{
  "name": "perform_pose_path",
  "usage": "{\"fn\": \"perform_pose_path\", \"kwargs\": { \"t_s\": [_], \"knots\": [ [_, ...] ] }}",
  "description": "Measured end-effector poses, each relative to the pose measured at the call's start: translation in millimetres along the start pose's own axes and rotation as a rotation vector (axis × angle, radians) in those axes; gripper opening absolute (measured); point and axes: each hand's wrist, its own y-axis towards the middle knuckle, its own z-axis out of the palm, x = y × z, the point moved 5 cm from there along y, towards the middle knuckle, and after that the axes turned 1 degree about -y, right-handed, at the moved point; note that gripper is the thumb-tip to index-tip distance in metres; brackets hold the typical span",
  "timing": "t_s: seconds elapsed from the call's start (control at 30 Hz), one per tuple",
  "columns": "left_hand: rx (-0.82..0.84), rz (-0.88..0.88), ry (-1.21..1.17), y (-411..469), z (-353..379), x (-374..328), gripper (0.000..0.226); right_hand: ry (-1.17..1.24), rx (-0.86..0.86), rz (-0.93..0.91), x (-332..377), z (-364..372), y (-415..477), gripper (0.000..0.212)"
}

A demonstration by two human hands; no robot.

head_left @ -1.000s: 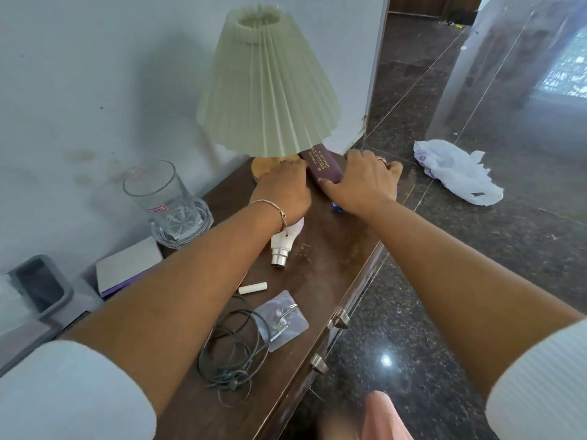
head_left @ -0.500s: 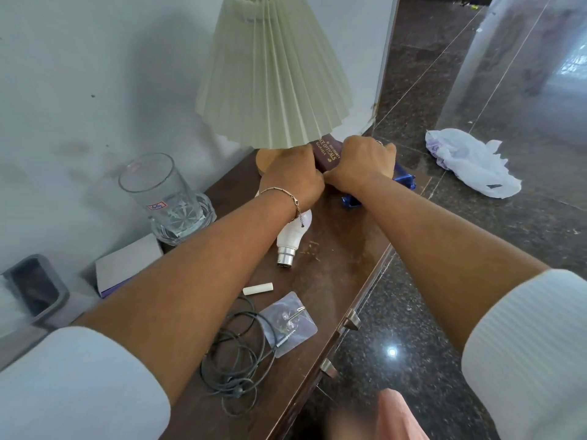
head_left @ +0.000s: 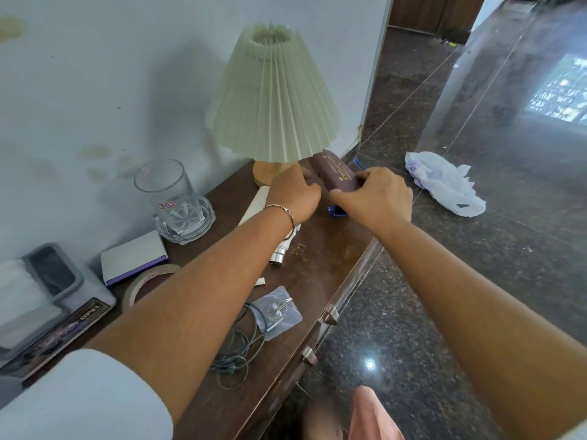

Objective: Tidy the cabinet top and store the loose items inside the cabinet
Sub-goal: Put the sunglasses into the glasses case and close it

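At the far end of the cabinet top (head_left: 320, 258), just beside the base of the lamp (head_left: 273, 96), the maroon book (head_left: 336, 173) lies over something blue (head_left: 336, 211). The right hand (head_left: 374, 198) has its thumb and fingers curled round the book's near end. The left hand (head_left: 295, 198) is curled against the book's left edge, though I can't quite tell whether it really clasps it.
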Motion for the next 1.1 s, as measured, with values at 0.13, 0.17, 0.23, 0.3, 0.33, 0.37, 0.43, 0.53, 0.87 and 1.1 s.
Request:
{"fn": "perform_pose_path", "kwargs": {
  "t_s": [0.13, 0.17, 0.23, 0.3, 0.33, 0.37, 0.43, 0.53, 0.87, 1.1],
  "knots": [
    [0.032, -0.179, -0.473, -18.2, 4.5, 6.2, 0.032, 0.111, 0.019, 0.027, -1.2, -29.9, -36.4, 0.033],
    [0.044, -0.234, -0.587, -24.6, 5.3, 7.1, 0.032, 0.141, 0.027, 0.042, -2.0, -35.6, -43.7, 0.033],
    [0.082, -0.324, -0.798, -39.4, 6.8, 8.2, 0.029, 0.218, 0.06, 0.081, -5.2, -42.7, -58.2, 0.029],
    [0.135, -0.37, -0.937, -57.7, 5.8, 8.2, 0.028, 0.332, 0.103, 0.112, -8.4, -44.7, -72.3, 0.028],
    [0.165, -0.378, -0.979, -66.2, 4.3, 8.5, 0.028, 0.392, 0.122, 0.123, -9.4, -44.4, -78.3, 0.028],
    [0.194, -0.378, -1.012, -73.6, 1.9, 11.0, 0.031, 0.446, 0.147, 0.126, -9.5, -43.7, -84.1, 0.028],
    [0.243, -0.369, -1.083, -86.7, -5.0, 17.5, 0.039, 0.563, 0.227, 0.123, -5.9, -41.6, -94.9, 0.024],
    [0.264, -0.363, -1.23, -106.2, -21.1, 27.0, 0.033, 0.671, 0.355, 0.101, 2.7, -38.6, -107.9, 0.019],
    [0.117, -0.355, -1.369, -150.4, -40.2, 56.3, 0.042, 0.13, 0.247, -0.462, 60.7, -31.5, -123.4, 0.035],
    [-0.04, -0.372, -1.509, -174.1, -32.6, 76.4, 0.043, -0.377, 0.265, -0.864, 90.8, -16.5, -145.9, 0.035]
  ]
}}
